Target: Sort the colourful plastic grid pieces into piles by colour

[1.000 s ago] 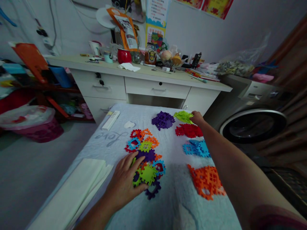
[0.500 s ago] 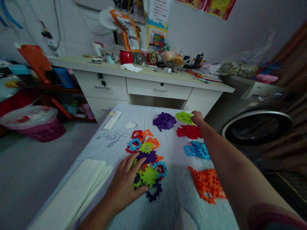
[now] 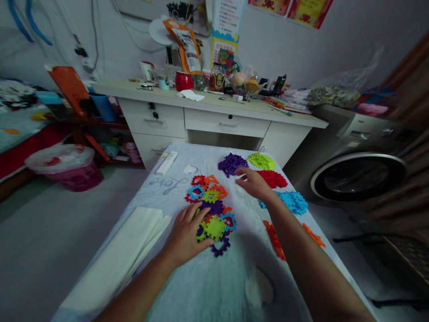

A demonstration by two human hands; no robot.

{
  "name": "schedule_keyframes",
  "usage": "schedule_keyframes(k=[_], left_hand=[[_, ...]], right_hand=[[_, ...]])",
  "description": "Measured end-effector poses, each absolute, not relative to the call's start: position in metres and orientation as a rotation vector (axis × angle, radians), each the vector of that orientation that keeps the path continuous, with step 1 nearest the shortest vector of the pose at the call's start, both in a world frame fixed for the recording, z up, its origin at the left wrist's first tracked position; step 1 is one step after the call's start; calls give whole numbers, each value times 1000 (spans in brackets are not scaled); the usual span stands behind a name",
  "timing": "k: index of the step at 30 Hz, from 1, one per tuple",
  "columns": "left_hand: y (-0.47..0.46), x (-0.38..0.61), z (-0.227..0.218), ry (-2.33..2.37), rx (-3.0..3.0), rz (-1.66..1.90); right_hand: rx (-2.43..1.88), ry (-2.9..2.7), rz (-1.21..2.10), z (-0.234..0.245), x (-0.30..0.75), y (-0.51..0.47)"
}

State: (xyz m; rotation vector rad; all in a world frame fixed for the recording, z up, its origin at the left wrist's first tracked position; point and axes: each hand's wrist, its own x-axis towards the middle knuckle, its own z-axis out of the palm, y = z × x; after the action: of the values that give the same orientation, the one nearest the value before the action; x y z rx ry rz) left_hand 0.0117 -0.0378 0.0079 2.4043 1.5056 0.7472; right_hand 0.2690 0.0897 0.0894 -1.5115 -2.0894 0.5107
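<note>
My left hand (image 3: 187,230) lies with fingers spread along the left side of a mixed heap of plastic interlocking pieces; a green square piece (image 3: 215,228) and a purple piece (image 3: 212,207) are by its fingertips. Over the middle of the table is my right hand (image 3: 253,182), its fingers apart and nothing visible in them. Just beyond it sits a purple pile (image 3: 233,164). Sorted by colour on the right are a green pile (image 3: 261,160), a red pile (image 3: 275,179), a blue pile (image 3: 295,202) and an orange pile (image 3: 274,239), the last partly hidden by my right forearm.
A folded white cloth (image 3: 117,255) and a long white box (image 3: 166,163) lie on the left of the cloth-covered table (image 3: 208,286). Behind stands a white desk (image 3: 208,120) with jars and papers. A washing machine (image 3: 358,152) is at right, a pink bin (image 3: 72,174) at left.
My right hand has moved back from the green pile toward the middle, near the purple pile. My left hand stays at the mixed heap. The view has shifted slightly.
</note>
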Motion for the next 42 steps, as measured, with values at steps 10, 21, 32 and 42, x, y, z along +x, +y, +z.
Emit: schedule_keyframes(k=[10, 21, 32, 42], left_hand=[[-38, 11, 11, 1474, 2361, 809], [-38, 11, 10, 1474, 2368, 783], [-37, 11, 9, 1479, 2374, 776], [-36, 11, 7, 1475, 2394, 771]], right_hand=[[-1492, -2171, 359, 20, 224, 41], [-1565, -2196, 346, 4, 225, 49], [-1610, -2270, 307, 11, 222, 50], [-1561, -2228, 286, 5, 226, 53]])
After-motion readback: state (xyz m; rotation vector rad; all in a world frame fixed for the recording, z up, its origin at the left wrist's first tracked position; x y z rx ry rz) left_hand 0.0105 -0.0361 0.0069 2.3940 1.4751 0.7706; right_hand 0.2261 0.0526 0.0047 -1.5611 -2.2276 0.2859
